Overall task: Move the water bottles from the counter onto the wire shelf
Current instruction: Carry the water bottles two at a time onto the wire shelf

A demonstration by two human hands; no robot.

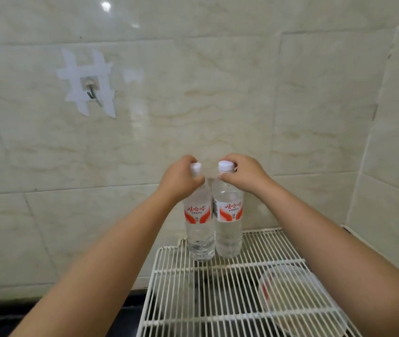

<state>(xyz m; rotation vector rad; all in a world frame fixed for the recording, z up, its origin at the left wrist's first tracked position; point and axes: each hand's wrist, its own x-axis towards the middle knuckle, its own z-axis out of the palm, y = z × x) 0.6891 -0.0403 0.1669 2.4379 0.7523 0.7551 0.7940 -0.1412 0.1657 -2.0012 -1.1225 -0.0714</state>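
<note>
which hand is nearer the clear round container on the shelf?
Right. The right hand grips a bottle neck up and left of the clear container on the wire shelf; the left hand grips the other bottle, farther left.

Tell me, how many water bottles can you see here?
2. Left bottle in the left hand, right bottle in the right hand, side by side at the wire shelf's back edge.

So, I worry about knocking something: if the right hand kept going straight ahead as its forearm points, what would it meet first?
Probably the tiled wall behind the bottles. The right hand already holds the right bottle by its neck; nothing else shows in between, though depth is unclear.
</note>
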